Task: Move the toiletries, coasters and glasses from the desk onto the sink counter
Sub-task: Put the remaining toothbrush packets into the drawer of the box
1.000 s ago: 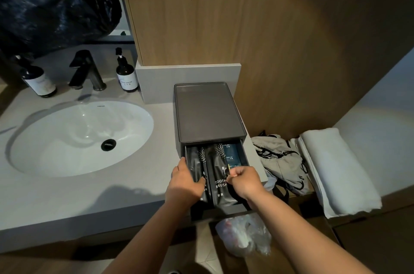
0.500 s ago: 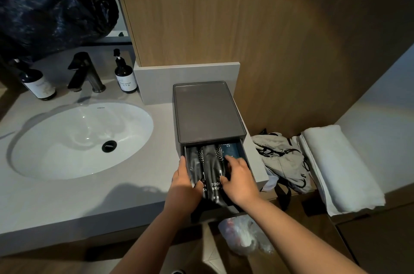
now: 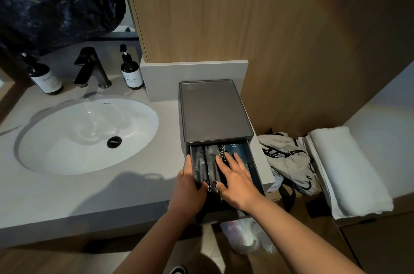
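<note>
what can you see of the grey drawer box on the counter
The grey drawer box stands on the sink counter right of the basin, against the backsplash. It looks like matte plastic, with a rimmed, tray-like top. Its drawer is pulled open over the counter edge, holding dark toiletry packets. The left hand grips them; the right hand lies flat on them.

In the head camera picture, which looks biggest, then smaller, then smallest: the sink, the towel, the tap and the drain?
1. Sink
2. Towel
3. Tap
4. Drain

The towel lies nearer the camera's edge, so its look may be stretched, but the sink is plainly bigger.
</note>
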Demonstrator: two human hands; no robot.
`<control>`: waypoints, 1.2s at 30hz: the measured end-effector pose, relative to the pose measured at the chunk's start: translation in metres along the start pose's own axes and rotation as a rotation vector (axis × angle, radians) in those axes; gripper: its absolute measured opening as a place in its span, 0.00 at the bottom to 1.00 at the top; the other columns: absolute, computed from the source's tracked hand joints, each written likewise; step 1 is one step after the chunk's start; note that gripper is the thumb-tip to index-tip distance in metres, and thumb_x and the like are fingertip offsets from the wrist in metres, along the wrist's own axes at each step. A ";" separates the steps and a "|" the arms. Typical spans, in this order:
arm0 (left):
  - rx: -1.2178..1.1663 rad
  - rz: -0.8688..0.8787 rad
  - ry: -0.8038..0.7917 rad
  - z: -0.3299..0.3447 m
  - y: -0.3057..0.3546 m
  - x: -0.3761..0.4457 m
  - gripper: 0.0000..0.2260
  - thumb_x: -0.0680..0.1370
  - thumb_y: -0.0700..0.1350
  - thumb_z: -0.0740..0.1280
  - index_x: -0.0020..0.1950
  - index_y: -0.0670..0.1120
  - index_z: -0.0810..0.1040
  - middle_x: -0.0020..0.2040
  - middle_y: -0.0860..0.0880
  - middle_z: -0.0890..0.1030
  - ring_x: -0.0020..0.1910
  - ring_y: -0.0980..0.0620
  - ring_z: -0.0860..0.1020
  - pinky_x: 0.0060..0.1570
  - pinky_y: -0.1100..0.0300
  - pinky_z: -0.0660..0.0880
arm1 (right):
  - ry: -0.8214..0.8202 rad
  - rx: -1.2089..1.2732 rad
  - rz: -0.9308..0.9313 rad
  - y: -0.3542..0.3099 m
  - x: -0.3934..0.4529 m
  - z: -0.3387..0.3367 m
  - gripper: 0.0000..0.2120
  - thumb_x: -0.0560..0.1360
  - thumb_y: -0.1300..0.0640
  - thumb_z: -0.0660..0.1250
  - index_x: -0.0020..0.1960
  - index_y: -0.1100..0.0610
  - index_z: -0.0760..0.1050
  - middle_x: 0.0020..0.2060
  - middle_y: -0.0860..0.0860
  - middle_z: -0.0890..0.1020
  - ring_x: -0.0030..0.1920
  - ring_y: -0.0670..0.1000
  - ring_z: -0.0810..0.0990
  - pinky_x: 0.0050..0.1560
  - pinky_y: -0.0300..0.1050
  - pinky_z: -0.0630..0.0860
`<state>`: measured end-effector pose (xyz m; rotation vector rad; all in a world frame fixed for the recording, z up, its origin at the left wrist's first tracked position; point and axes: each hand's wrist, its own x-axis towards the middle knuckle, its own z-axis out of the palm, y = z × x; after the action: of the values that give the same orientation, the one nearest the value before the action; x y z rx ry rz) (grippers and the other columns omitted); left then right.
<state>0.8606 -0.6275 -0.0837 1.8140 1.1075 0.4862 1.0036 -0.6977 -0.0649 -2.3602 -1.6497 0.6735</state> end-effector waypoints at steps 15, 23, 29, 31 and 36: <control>0.180 -0.091 -0.018 -0.014 0.012 0.000 0.33 0.72 0.54 0.61 0.76 0.52 0.58 0.71 0.50 0.70 0.69 0.49 0.70 0.69 0.50 0.67 | 0.019 0.094 -0.053 -0.004 -0.009 -0.015 0.32 0.80 0.51 0.58 0.78 0.53 0.46 0.78 0.51 0.45 0.77 0.51 0.42 0.77 0.48 0.48; 0.297 -0.044 0.107 -0.039 0.051 -0.032 0.30 0.80 0.51 0.61 0.78 0.46 0.54 0.78 0.48 0.59 0.76 0.52 0.58 0.73 0.60 0.53 | 0.050 0.044 -0.186 -0.013 -0.019 -0.045 0.29 0.81 0.51 0.55 0.78 0.57 0.49 0.78 0.52 0.50 0.77 0.52 0.48 0.76 0.47 0.52; 0.363 -0.058 0.183 -0.066 0.065 -0.063 0.30 0.80 0.54 0.60 0.78 0.47 0.53 0.78 0.49 0.58 0.75 0.52 0.59 0.72 0.58 0.57 | 0.024 0.028 -0.358 -0.041 -0.023 -0.060 0.29 0.81 0.49 0.54 0.78 0.56 0.49 0.78 0.51 0.51 0.77 0.50 0.48 0.76 0.47 0.50; 0.394 -0.064 0.216 -0.077 0.065 -0.075 0.31 0.80 0.55 0.60 0.79 0.48 0.53 0.78 0.49 0.58 0.76 0.52 0.58 0.73 0.57 0.56 | 0.010 0.011 -0.413 -0.054 -0.023 -0.062 0.29 0.81 0.49 0.54 0.78 0.56 0.49 0.78 0.51 0.51 0.77 0.50 0.48 0.76 0.46 0.49; 0.434 -0.080 0.313 -0.111 0.059 -0.105 0.30 0.80 0.56 0.59 0.78 0.49 0.53 0.78 0.49 0.57 0.77 0.52 0.57 0.73 0.56 0.56 | -0.044 -0.035 -0.519 -0.094 -0.026 -0.058 0.29 0.82 0.49 0.53 0.78 0.57 0.49 0.78 0.52 0.50 0.77 0.50 0.46 0.75 0.45 0.48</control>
<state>0.7565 -0.6701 0.0346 2.1000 1.5914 0.5226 0.9442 -0.6807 0.0307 -1.8163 -2.1795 0.5933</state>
